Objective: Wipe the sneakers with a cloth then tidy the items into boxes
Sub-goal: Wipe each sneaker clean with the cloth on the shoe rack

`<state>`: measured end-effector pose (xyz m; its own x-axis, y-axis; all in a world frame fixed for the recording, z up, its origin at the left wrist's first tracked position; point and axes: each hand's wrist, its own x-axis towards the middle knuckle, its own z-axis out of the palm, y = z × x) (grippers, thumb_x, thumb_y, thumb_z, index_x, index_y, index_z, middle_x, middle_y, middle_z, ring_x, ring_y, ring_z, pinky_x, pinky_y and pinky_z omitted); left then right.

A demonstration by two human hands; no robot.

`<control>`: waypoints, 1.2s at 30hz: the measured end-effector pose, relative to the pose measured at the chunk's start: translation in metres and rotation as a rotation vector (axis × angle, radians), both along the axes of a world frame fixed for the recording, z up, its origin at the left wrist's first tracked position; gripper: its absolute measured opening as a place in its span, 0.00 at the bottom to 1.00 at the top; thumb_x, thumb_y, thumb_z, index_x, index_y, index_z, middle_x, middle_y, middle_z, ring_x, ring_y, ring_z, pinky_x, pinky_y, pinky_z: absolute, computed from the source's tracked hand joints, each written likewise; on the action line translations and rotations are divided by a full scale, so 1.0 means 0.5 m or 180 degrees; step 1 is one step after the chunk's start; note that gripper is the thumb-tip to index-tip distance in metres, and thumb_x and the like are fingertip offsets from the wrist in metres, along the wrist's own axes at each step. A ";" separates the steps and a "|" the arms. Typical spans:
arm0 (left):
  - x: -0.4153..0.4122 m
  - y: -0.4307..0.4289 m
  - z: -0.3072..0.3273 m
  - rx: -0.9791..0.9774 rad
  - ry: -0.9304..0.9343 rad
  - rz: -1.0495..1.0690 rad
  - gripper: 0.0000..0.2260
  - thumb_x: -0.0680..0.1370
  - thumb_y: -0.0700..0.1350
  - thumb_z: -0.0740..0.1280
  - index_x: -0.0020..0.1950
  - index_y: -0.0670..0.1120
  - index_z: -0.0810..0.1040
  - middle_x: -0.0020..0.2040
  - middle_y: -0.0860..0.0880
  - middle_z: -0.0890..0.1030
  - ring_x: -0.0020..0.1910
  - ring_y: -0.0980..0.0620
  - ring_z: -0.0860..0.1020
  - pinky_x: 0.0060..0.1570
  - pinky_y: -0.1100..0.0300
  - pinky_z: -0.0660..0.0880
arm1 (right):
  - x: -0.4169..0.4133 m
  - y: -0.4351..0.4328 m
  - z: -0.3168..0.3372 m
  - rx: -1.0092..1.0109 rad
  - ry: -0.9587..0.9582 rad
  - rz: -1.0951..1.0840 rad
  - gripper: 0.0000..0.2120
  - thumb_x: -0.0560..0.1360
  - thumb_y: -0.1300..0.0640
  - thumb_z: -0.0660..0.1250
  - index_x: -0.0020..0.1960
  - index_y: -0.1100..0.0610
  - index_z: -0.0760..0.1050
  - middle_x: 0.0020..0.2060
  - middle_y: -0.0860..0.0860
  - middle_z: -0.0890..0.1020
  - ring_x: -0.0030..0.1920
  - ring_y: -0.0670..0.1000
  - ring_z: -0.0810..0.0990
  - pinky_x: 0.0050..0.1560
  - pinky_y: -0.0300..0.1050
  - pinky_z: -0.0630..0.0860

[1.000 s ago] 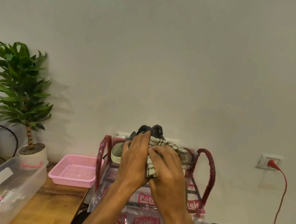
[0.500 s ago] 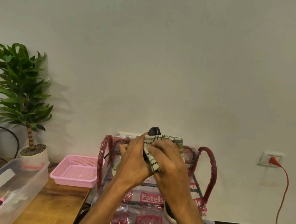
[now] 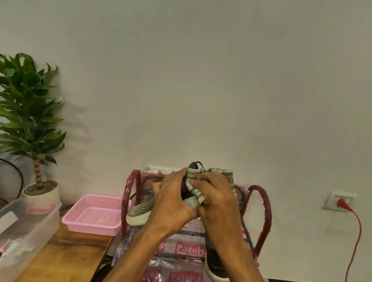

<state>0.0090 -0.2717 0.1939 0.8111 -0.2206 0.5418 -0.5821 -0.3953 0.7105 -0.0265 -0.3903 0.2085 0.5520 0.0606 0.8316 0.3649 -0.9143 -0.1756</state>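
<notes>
The hands are close together at the bottom middle of the view, both clamped on the job: the left hand (image 3: 171, 199) wraps its fingers round a sneaker (image 3: 184, 187) held up in the air, and the right hand (image 3: 217, 199) bunches a checked cloth (image 3: 214, 172) against the dark heel end, just below the pull loop that sticks up on top. A grey-green toe with a pale sole shows to the left of the left hand and looks to be the front of the same shoe. A second sneaker (image 3: 216, 264) lies lower down on the plastic-wrapped rack (image 3: 265, 212), partly under the right forearm. To the left, a pink basket (image 3: 93, 213) and a clear box (image 3: 19, 222) sit on the wooden table (image 3: 67, 253). This looks like the wiping step, with the tidying not yet begun. The main risk is the grip — the shoe hangs unsupported, and a hard rub from the right could twist it out of the left hand's fingers, dropping it onto the rack, where the slick wrapping would probably let it slide off. The cloth is wadded small, so only a little of it meets the shoe and patches under the left palm may go unwiped. A loose corner could also snag on the heel loop and drag the cloth out of the pinch.
</notes>
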 end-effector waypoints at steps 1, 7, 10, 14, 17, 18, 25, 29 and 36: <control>0.001 0.001 -0.005 -0.0020 0.0003 0.0044 0.35 0.62 0.54 0.74 0.63 0.70 0.63 0.58 0.70 0.70 0.60 0.64 0.68 0.62 0.48 0.70 | 0.003 -0.005 0.002 0.0058 0.0068 -0.0075 0.16 0.63 0.70 0.76 0.48 0.59 0.82 0.48 0.51 0.81 0.51 0.49 0.76 0.52 0.40 0.75; 0.015 0.034 -0.023 0.0233 0.0230 0.0179 0.44 0.63 0.46 0.79 0.72 0.61 0.58 0.60 0.58 0.67 0.59 0.55 0.64 0.57 0.53 0.75 | 0.012 -0.069 -0.002 0.1055 0.0373 -0.0258 0.19 0.67 0.72 0.72 0.53 0.54 0.82 0.49 0.44 0.79 0.49 0.44 0.74 0.50 0.29 0.67; 0.023 0.039 -0.020 0.0404 0.0233 0.0146 0.44 0.63 0.46 0.78 0.73 0.60 0.57 0.62 0.56 0.67 0.60 0.53 0.64 0.58 0.49 0.76 | -0.005 -0.066 0.003 0.1159 0.0109 -0.0129 0.24 0.65 0.75 0.72 0.54 0.53 0.81 0.52 0.45 0.79 0.53 0.46 0.77 0.52 0.31 0.71; 0.025 0.032 -0.015 0.0289 0.0241 0.0080 0.40 0.64 0.49 0.77 0.70 0.61 0.59 0.60 0.55 0.70 0.60 0.50 0.68 0.55 0.49 0.77 | -0.030 -0.015 -0.002 0.0584 0.0064 0.0334 0.20 0.65 0.73 0.72 0.53 0.57 0.82 0.52 0.49 0.80 0.54 0.47 0.75 0.55 0.35 0.73; 0.030 0.027 -0.019 0.0183 0.0194 0.0055 0.39 0.62 0.54 0.76 0.68 0.63 0.61 0.58 0.57 0.72 0.58 0.51 0.72 0.55 0.48 0.77 | -0.027 -0.004 -0.023 0.0080 -0.0098 0.0238 0.15 0.65 0.71 0.74 0.50 0.60 0.82 0.49 0.52 0.81 0.53 0.49 0.77 0.52 0.42 0.77; 0.030 0.025 -0.022 0.0194 0.0191 0.0062 0.40 0.61 0.52 0.76 0.68 0.65 0.60 0.58 0.58 0.72 0.58 0.50 0.73 0.53 0.49 0.78 | -0.021 -0.006 -0.026 0.0149 -0.0124 0.0086 0.15 0.64 0.71 0.75 0.49 0.60 0.82 0.48 0.51 0.81 0.51 0.49 0.77 0.50 0.43 0.78; 0.032 0.020 -0.019 -0.0102 0.0209 0.0009 0.30 0.66 0.56 0.71 0.66 0.66 0.63 0.57 0.59 0.75 0.57 0.53 0.76 0.55 0.48 0.78 | -0.015 0.038 -0.038 -0.0095 -0.0196 0.0039 0.16 0.62 0.71 0.77 0.47 0.60 0.82 0.47 0.53 0.82 0.51 0.51 0.78 0.52 0.48 0.79; 0.028 0.023 -0.032 -0.0015 0.0337 0.0043 0.40 0.59 0.50 0.75 0.65 0.68 0.61 0.57 0.59 0.73 0.58 0.48 0.74 0.49 0.50 0.80 | 0.009 -0.001 -0.035 0.0467 -0.0065 -0.0311 0.16 0.63 0.70 0.76 0.49 0.59 0.82 0.47 0.51 0.81 0.50 0.50 0.76 0.49 0.45 0.79; 0.028 0.025 -0.033 -0.0079 0.0334 -0.0069 0.39 0.61 0.48 0.78 0.67 0.62 0.64 0.57 0.57 0.74 0.57 0.53 0.76 0.49 0.56 0.80 | -0.002 0.029 -0.037 0.0443 0.0077 0.0010 0.22 0.62 0.74 0.74 0.53 0.59 0.81 0.51 0.51 0.80 0.54 0.49 0.75 0.52 0.44 0.78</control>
